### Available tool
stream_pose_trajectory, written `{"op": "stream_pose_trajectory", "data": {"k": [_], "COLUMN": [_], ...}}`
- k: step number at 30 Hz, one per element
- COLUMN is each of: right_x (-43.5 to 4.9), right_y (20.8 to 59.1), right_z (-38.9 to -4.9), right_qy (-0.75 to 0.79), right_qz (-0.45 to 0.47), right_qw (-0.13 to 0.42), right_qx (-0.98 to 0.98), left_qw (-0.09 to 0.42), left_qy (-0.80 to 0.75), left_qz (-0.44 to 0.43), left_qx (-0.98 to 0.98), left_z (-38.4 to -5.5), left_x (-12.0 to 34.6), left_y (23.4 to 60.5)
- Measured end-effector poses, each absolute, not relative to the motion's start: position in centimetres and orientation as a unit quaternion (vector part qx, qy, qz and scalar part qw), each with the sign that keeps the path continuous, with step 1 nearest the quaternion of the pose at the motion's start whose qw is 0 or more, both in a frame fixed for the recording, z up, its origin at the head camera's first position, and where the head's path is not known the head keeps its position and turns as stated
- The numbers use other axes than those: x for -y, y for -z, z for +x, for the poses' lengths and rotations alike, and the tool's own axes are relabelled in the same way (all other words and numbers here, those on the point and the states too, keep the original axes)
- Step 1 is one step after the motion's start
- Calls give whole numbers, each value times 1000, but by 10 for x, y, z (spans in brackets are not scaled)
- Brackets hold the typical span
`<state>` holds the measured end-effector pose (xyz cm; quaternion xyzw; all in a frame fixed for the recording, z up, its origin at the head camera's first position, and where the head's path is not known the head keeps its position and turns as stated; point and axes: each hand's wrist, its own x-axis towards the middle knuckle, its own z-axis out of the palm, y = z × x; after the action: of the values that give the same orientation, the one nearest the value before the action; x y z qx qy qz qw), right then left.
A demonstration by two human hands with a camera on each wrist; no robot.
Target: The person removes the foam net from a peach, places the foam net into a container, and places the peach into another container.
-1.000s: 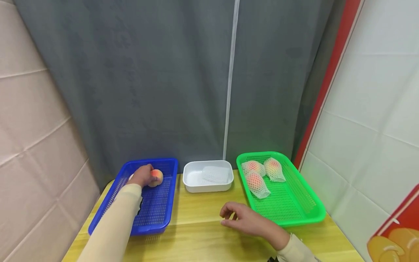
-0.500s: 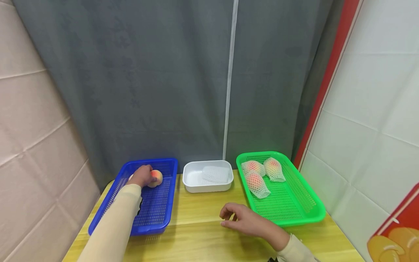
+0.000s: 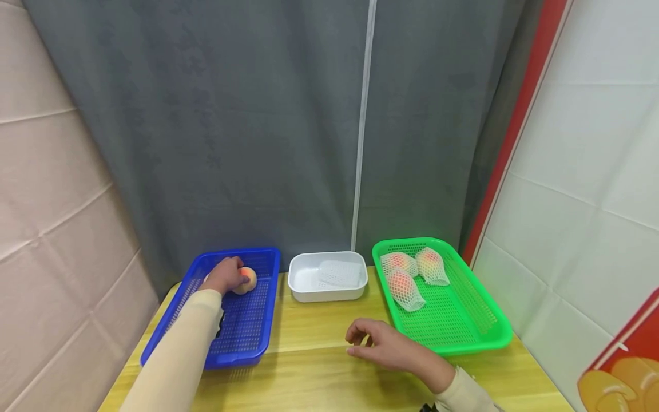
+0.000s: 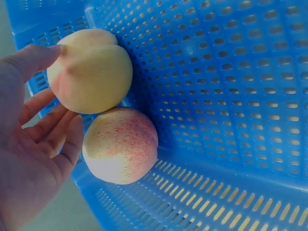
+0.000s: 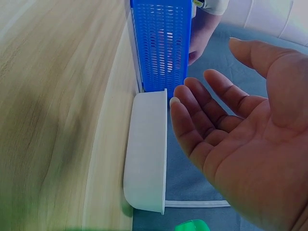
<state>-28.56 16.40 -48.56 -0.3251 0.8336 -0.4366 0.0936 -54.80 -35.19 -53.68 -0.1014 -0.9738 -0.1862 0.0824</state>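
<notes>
My left hand (image 3: 225, 277) is inside the blue basket (image 3: 252, 332), at a yellow-pink peach (image 4: 91, 72). In the left wrist view the thumb tip presses on that peach's side, and the fingers curl along its lower edge. A second, red-speckled peach (image 4: 120, 144) lies against it in the basket. My right hand (image 3: 383, 345) hovers over the table in front of the green basket (image 3: 494, 337), fingers loosely curled, holding nothing. In the right wrist view its palm and fingers (image 5: 185, 122) show bare.
A white tub (image 3: 326, 296) with foam net sleeves (image 3: 340, 274) stands between the baskets. Several net-wrapped peaches, one a netted peach (image 3: 401, 283), lie in the green basket's back left. A grey curtain (image 3: 257, 143) hangs behind the wooden table (image 3: 309, 366).
</notes>
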Motion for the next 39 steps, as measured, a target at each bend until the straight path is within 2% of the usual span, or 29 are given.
{"op": "stream_pose_trajectory", "data": {"k": [3,10,18,29,39], "right_x": [-164,-165,-165,-167,-171], "right_y": [486,484,483,484,485], "right_z": [-285,-286,-286,-287,-287], "right_qy": [435,432,429,426,420], "right_qz": [-327,-328,-324,-320,-323], "right_qw": [91,90,84,78,64], "right_qx": [-834,-835,-839,-843,-846], "left_qw": [92,70,109,157,128], "left_qy": [195,253,270,298,354], "left_qz": [-108,-99,-134,-231,-306], "left_qx": [970,960,947,913,875], "left_z": [-536,-445,-403,-337,-291], "left_x": [348,288,249,181,128], "left_y": [526,434,403,408,451]}}
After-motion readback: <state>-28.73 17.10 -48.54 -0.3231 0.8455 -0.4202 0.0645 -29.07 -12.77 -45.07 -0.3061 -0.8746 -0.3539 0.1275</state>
